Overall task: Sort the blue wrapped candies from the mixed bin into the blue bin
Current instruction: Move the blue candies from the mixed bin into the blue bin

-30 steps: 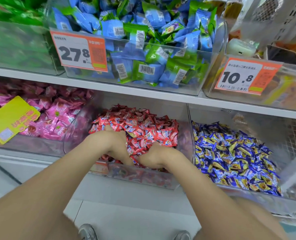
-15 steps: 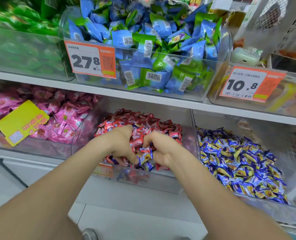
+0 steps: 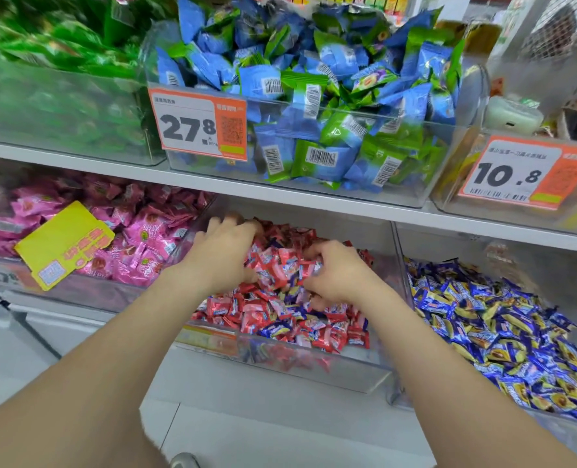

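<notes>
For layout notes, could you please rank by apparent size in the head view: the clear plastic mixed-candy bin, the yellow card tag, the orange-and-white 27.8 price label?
1. Mixed-candy bin
2-3. Yellow tag, 27.8 label: alike, unranked.

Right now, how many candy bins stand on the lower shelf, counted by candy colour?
pink bin: 1
mixed bin: 1
blue bin: 1
Total: 3

Mixed bin: L hand & R hand inside. Target bin adjoining its R; third bin adjoining its L; price-tagged bin on shelf above it.
</notes>
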Available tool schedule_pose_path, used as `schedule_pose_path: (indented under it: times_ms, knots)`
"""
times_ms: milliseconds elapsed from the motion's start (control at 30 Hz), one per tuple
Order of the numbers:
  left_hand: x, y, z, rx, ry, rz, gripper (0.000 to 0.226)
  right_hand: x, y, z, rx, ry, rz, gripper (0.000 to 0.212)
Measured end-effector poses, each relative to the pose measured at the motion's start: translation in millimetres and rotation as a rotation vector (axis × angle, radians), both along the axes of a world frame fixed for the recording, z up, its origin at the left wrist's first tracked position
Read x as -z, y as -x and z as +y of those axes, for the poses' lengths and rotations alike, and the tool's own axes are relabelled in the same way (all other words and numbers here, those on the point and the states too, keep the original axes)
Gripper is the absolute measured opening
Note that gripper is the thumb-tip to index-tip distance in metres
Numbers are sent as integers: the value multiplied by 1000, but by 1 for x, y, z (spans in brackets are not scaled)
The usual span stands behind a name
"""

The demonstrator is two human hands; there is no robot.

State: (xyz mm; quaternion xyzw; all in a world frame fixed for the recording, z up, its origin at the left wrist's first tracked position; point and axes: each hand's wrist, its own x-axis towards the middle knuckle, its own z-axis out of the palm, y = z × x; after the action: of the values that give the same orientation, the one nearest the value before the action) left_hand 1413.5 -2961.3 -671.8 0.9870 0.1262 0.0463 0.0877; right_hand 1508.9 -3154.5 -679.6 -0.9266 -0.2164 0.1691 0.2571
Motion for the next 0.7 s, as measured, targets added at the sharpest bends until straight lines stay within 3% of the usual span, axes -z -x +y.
schedule_pose_path:
  times_ms: [167, 333, 500, 600, 700]
  knots:
    - [-2, 8, 1, -9, 76, -39, 42, -1, 4, -13, 12, 132, -234, 22]
    - [0, 11, 1, 137, 134, 11, 28, -5, 19, -17, -82, 119, -182, 7]
    - [-9, 19, -27, 353, 331, 131, 28, 12, 26, -12, -210, 272, -281, 40]
    - [3, 17, -40, 420, 163, 256, 26, 13, 20, -13, -256, 342, -345, 39]
    - [7, 12, -43, 439, 92, 322, 19, 10, 14, -18, -232, 308, -246, 26]
